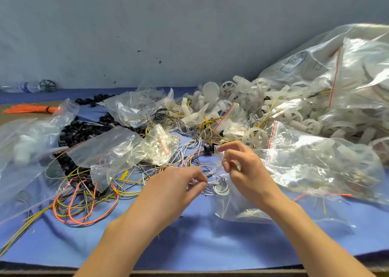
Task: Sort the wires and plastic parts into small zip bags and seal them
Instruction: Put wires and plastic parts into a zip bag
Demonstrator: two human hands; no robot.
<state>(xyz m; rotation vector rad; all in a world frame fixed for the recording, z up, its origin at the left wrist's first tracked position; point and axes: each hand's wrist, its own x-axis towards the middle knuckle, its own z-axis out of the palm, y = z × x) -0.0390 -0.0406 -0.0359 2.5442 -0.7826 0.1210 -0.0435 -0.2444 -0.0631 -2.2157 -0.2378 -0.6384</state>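
At the near centre of the blue counter, the left hand pinches a small grey wire coil between thumb and fingertips. Just right of it, the right hand pinches the top edge of a clear zip bag with curled fingers; the bag hangs from the hand to the counter, and the coil sits at its mouth. Loose orange and yellow wires lie near left. Black parts lie left of centre, partly under empty bags. White wheels are heaped far right, beside a large bag. An orange bundle lies far left.
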